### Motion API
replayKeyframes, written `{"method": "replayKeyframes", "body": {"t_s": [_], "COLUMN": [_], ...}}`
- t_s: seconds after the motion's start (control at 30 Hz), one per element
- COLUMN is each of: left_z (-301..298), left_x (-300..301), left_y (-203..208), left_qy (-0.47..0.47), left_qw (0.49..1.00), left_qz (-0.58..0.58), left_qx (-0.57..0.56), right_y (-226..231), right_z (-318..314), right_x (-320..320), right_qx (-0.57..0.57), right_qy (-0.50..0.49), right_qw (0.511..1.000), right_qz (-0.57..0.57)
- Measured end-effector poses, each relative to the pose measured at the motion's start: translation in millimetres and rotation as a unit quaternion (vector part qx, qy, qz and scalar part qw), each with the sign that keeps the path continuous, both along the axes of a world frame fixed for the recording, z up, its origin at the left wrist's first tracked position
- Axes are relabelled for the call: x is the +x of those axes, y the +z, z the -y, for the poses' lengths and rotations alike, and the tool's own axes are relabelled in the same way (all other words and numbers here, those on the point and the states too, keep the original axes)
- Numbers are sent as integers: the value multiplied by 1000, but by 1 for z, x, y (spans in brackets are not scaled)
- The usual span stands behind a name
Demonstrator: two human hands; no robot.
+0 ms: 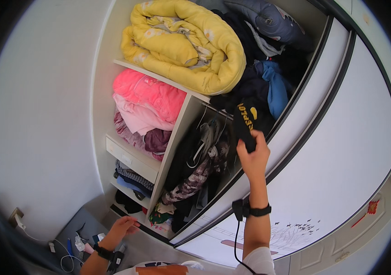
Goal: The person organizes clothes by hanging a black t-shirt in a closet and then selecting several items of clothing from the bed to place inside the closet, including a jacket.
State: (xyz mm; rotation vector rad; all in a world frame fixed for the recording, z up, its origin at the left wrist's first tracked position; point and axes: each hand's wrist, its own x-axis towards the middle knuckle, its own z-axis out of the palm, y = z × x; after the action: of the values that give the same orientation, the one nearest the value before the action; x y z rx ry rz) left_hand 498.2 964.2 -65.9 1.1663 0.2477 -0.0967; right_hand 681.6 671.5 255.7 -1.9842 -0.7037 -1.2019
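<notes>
My right hand (254, 153) is raised to the upper part of an open wardrobe. Its fingers are closed on the lower end of a black cloth item with yellow print (246, 121); whether it is a cap or a garment I cannot tell. Dark clothes and a blue garment (275, 89) lie just behind it on the upper shelf. Lower down on the left, my left hand (124, 226) holds nothing, fingers loosely stretched out in front of the wardrobe's bottom compartment.
A rolled yellow quilt (184, 46) fills the upper shelf's left side. Pink folded bedding (147, 98) sits below, above a drawer (131, 158). Clothes (200, 169) hang beside it. A white sliding door (333, 151) borders the right. A grey surface with cables (74, 233) stands lower left.
</notes>
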Motion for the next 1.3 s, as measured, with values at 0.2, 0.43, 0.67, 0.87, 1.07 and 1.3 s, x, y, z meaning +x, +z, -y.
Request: {"method": "replayKeyframes", "body": {"t_s": [0.2,0.43,0.67,0.87,1.07,1.3], "left_z": [47,137,165,120,84,28], "left_x": [87,193,217,199,140,35], "left_y": [122,235,274,222,191,126], "left_qy": [-214,-285,-245,-202,-162,-40], "left_qw": [952,886,927,941,953,969], "left_qz": [180,251,261,267,237,124], "left_qx": [-127,-264,-113,-47,-100,-211], "right_y": [-39,-55,-61,-18,89,101], "right_z": [33,41,11,17,0,-6], "right_x": [-45,-56,-67,-61,30,102], "right_qx": [-65,-65,-182,-334,-251,-191], "right_qy": [80,125,220,293,-223,-356], "right_qw": [991,984,953,889,928,905], "right_qz": [-85,-111,-98,-114,160,-134]}}
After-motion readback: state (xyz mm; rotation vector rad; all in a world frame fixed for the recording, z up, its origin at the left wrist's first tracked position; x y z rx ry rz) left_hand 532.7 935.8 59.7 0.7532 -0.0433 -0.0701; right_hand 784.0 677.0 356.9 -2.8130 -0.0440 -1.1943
